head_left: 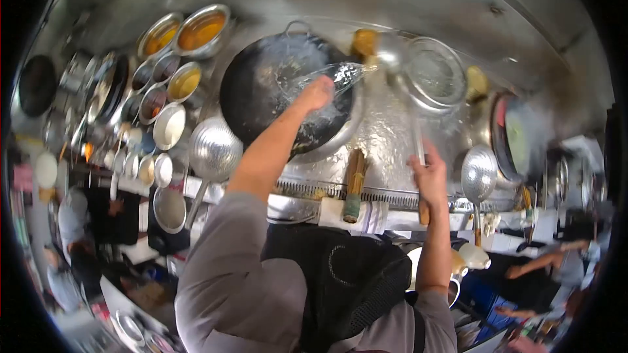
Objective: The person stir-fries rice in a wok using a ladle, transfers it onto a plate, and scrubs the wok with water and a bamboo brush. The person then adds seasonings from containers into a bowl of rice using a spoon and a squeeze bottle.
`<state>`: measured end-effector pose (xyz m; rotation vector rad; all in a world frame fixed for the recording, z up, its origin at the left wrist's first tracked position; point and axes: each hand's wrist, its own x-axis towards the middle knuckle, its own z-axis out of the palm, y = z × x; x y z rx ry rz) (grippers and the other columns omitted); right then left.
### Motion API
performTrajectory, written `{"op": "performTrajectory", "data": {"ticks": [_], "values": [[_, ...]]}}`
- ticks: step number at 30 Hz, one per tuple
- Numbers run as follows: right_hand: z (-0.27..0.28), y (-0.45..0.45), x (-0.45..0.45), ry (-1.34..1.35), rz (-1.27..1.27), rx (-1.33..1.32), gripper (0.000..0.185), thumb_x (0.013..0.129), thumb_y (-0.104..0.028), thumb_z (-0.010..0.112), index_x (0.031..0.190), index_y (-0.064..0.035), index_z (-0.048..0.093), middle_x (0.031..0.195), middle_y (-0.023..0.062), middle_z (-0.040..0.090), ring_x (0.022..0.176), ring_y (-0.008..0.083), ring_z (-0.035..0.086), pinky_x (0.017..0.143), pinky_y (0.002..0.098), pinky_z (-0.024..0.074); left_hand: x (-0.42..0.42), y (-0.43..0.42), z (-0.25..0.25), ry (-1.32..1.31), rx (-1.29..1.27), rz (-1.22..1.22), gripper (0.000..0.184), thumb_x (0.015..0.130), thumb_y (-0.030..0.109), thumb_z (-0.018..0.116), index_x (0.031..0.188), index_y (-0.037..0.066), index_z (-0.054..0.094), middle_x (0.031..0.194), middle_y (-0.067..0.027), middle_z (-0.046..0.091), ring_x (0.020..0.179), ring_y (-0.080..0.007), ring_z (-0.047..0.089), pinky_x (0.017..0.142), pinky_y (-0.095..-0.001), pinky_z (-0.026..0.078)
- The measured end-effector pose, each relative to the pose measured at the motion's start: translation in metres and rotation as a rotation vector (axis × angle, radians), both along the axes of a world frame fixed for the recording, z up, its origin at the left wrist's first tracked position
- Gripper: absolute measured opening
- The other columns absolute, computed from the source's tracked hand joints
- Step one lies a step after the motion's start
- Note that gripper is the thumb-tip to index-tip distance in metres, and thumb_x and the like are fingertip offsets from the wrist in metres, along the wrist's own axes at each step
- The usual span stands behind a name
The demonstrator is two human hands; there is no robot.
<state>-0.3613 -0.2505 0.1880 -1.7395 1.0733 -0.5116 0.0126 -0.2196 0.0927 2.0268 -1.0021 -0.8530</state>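
Note:
Over the large black wok (252, 91), my left hand (317, 93) is closed. A clear, glistening streak (350, 74), either liquid or thin film, stretches from its fingers past the wok's right rim; what the fingers hold is too blurred to name. My right hand (430, 173) is wrapped round the long handle of a round mesh strainer (434, 73), whose wooden end shows below the hand. The strainer's bowl is over the wet metal counter, right of the wok. A bundled bamboo brush (355, 186) lies between my forearms, near the front edge.
Metal bowls of orange liquid (201, 31) and smaller seasoning bowls (170, 126) stand at the left. A perforated ladle (214, 149) is left of the wok, another (479, 173) at the right. Beyond it stands a steaming pan (517, 136). Other people (556, 265) show at both lower sides.

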Motion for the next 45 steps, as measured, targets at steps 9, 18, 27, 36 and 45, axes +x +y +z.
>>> {"op": "performTrajectory", "data": {"ticks": [9, 18, 27, 36, 45], "values": [[-0.134, -0.210, -0.064, 0.353, -0.023, -1.008, 0.046, 0.087, -0.008, 0.061, 0.131, -0.0006, 0.050, 0.104, 0.0256, 0.067, 0.085, 0.0378, 0.069, 0.070, 0.0392, 0.0545, 0.069, 0.375, -0.047, -0.731, 0.188, 0.582, 0.037, 0.079, 0.009, 0.058, 0.115, 0.001, 0.058, 0.116, -0.0233, 0.061, 0.106, -0.0412, 0.058, 0.092, -0.0476, 0.047], [-0.062, -0.179, -0.034, -0.730, -0.311, 0.798, 0.016, 0.096, -0.011, 0.053, 0.080, -0.0068, 0.051, 0.061, -0.0046, 0.046, 0.049, 0.0037, 0.046, 0.043, 0.0187, 0.0417, 0.016, 0.508, -0.046, 0.898, 0.301, 0.563, 0.025, 0.085, 0.019, 0.066, 0.099, 0.000, 0.059, 0.069, -0.0053, 0.060, 0.048, -0.0121, 0.055, 0.041, -0.0246, 0.042], [0.056, -0.063, -0.026, -0.837, -0.143, 1.110, 0.006, 0.096, -0.010, 0.052, 0.092, -0.0055, 0.052, 0.066, -0.0029, 0.049, 0.046, 0.0004, 0.043, 0.038, 0.0168, 0.0375, -0.052, 0.502, 0.122, 0.622, 0.074, 0.682, 0.017, 0.078, 0.008, 0.061, 0.090, 0.000, 0.054, 0.062, -0.0042, 0.052, 0.040, -0.0123, 0.047, 0.038, -0.0249, 0.035], [0.064, 0.035, 0.083, -0.570, 0.091, 0.760, 0.044, 0.086, -0.006, 0.060, 0.127, -0.0025, 0.042, 0.075, 0.0013, 0.054, 0.051, 0.0025, 0.043, 0.042, 0.0179, 0.0296, 0.014, 0.305, 0.062, 0.781, -0.041, 0.404, 0.018, 0.082, 0.013, 0.065, 0.069, 0.005, 0.054, 0.060, -0.0024, 0.052, 0.047, -0.0105, 0.049, 0.040, -0.0251, 0.034], [-0.067, 0.084, 0.150, 0.134, 0.438, -0.452, 0.061, 0.085, -0.008, 0.055, 0.143, -0.0024, 0.034, 0.085, 0.0264, 0.065, 0.070, 0.0401, 0.066, 0.067, 0.0486, 0.0531, 0.009, 0.190, 0.043, 0.507, 0.050, 0.376, 0.019, 0.073, 0.000, 0.065, 0.083, -0.002, 0.048, 0.061, -0.0093, 0.054, 0.044, -0.0184, 0.052, 0.040, -0.0320, 0.040]]}}
